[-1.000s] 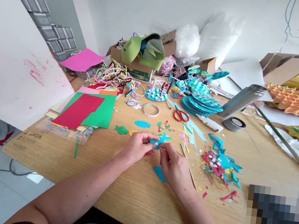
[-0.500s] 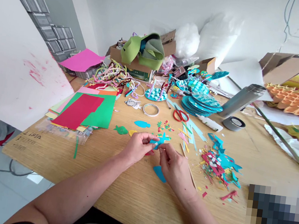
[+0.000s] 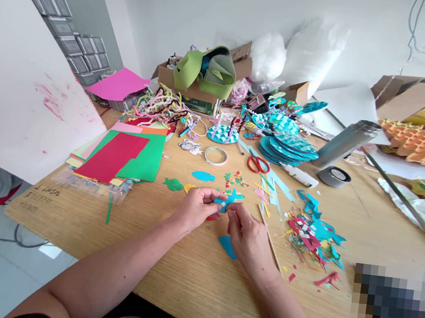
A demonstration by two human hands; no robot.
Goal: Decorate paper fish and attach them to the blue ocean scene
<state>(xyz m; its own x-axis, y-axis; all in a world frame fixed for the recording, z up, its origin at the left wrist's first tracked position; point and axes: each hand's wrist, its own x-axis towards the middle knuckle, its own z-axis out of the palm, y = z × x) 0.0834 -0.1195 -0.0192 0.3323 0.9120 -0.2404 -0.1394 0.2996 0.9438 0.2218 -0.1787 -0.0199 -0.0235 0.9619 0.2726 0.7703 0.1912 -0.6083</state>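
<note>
Between my two hands is a small blue paper fish (image 3: 233, 196) with a white square on it. Thumb and fingers of my left hand (image 3: 202, 205) pinch the fish from the left. My right hand (image 3: 247, 230) is closed, its thumb and forefinger meeting at the fish's lower right edge; anything smaller in that pinch is hidden. Partly under the right hand lies a blue paper piece (image 3: 227, 246). A red paper shape (image 3: 211, 216) peeks out below the fish. Farther left rest a green paper fish (image 3: 173, 184), a yellow piece (image 3: 189, 189) and a blue fish (image 3: 203, 176).
A thin wooden stick (image 3: 269, 238) lies beside my right hand, with paper scraps (image 3: 316, 228) farther right. Red scissors (image 3: 258, 164), a tape roll (image 3: 216, 156) and a glue bottle (image 3: 299, 175) lie beyond. Coloured paper sheets (image 3: 146, 156) are stacked left; a metal flask (image 3: 348, 144) stands back right.
The view has shifted very slightly. Both hands stay at the blue paper fish in nearly the same pose.
</note>
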